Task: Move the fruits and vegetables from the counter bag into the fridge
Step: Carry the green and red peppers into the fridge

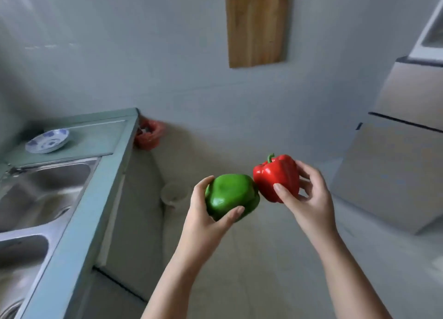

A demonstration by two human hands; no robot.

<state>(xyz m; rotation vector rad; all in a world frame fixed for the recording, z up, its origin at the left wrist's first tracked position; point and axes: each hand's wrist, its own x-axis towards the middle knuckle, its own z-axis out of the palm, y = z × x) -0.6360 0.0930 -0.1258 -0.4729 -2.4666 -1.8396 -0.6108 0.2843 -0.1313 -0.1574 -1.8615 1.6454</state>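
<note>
Green pepper (230, 195) glossy, stemless side up; red pepper (278, 176) shiny, green-stemmed.

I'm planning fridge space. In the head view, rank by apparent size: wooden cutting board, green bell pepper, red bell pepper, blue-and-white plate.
Largest: wooden cutting board.
Next: green bell pepper and red bell pepper, about alike.
Smallest: blue-and-white plate, though it is farther away, so its true size is unsure.

No text, label, brand, number or sign can be read anywhere in the head view; every visible surface is unmarked or too blurred.
</note>
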